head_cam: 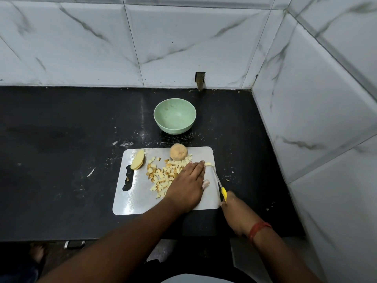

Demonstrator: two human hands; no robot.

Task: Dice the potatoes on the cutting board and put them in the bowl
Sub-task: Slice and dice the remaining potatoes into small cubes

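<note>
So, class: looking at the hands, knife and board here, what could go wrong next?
1. The left hand lies flat on the board with its fingertips close to the knife; a slip could cut them.
2. One cube sits near the board's right edge and could be knocked onto the counter.
3. The bowl stands apart behind the board, so dice may spill in transfer.

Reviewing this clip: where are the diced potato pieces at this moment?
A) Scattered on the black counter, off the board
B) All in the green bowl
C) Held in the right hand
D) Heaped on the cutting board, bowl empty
D: the diced potato pieces lie heaped on the cutting board, beside the left hand, while the green bowl behind the board holds nothing.
</note>
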